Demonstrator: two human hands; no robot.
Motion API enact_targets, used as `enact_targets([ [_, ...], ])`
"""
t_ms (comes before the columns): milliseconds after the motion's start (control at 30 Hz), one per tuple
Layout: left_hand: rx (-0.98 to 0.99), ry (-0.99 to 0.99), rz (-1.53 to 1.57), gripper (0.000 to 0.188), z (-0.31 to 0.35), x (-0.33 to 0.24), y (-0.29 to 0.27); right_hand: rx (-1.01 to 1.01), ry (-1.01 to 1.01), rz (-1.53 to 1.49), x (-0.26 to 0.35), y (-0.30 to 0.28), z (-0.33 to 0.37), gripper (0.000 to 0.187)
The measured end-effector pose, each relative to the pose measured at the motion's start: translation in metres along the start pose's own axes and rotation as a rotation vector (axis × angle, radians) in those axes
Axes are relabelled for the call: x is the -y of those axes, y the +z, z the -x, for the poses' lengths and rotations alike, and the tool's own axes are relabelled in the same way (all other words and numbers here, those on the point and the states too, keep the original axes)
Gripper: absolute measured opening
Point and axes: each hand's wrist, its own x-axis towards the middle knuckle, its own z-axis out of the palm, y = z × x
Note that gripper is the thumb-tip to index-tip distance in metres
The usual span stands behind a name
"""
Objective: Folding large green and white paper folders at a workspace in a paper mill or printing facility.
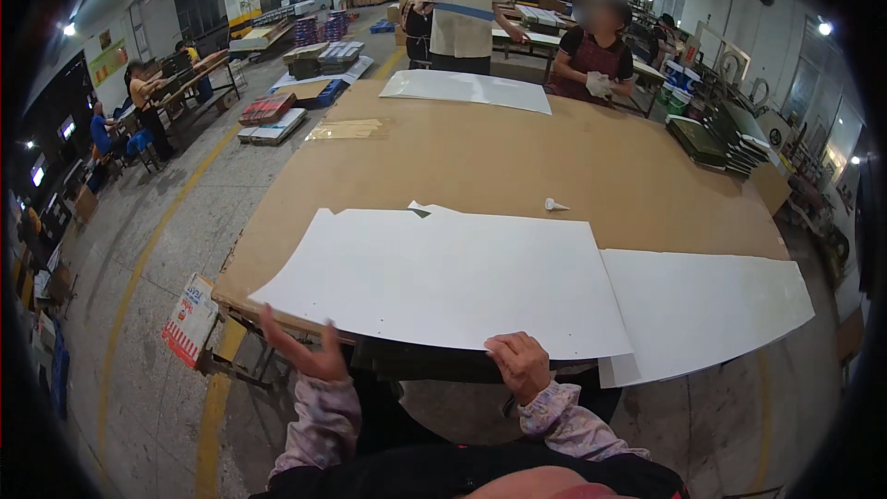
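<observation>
A large white sheet (453, 282) lies across the near part of the brown table (462, 157), its front edge reaching past the table's edge toward me. My right hand (520, 363) is closed on that front edge, right of its middle, fingers curled over the top. Near the sheet's front left corner my left hand (309, 351) is raised, fingers spread, holding nothing. A second white sheet (707, 310) lies to the right, partly under the first. Behind the first sheet are a small white nozzle-shaped piece (555, 205) and a scrap with a dark patch (421, 212).
At the table's far side lies another white sheet (467, 91), with two people standing behind it. Pale strips (346, 129) lie at the far left, and dark green folded boards (721, 137) are stacked at the right edge. A printed carton (191, 319) stands beside the table's left corner.
</observation>
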Motion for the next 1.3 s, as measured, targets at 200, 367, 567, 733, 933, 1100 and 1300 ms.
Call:
enact_targets([
  [200, 0.872, 0.583, 0.021, 0.033, 0.039, -0.024, 0.015, 0.013, -0.031, 0.003, 0.0, 0.007, -0.004, 0.011],
  [367, 0.922, 0.627, 0.057, 0.02, 0.051, -0.011, 0.034, 0.103, -0.04, -0.015, -0.005, 0.012, -0.01, 0.011],
  [567, 1.066, 0.6, -0.019, 0.018, 0.06, -0.005, 0.043, 0.205, 0.044, -0.081, -0.021, 0.027, -0.015, 0.024],
  [733, 1.113, 0.478, -0.042, 0.026, 0.069, 0.003, 0.059, 0.353, 0.232, -0.21, -0.034, 0.042, -0.018, 0.036],
  [933, 1.154, 0.402, -0.11, 0.028, 0.072, 0.006, 0.069, 0.369, 0.306, -0.128, -0.036, 0.054, -0.019, 0.034],
  [1100, 0.826, 0.707, 0.263, 0.029, 0.081, -0.015, 0.034, 0.309, 0.322, -0.11, -0.041, 0.054, -0.016, 0.035],
  [1300, 1.44, 1.112, 0.158, 0.022, 0.182, 0.087, -0.081, 0.354, 0.332, -0.152, -0.042, 0.057, -0.02, 0.036],
])
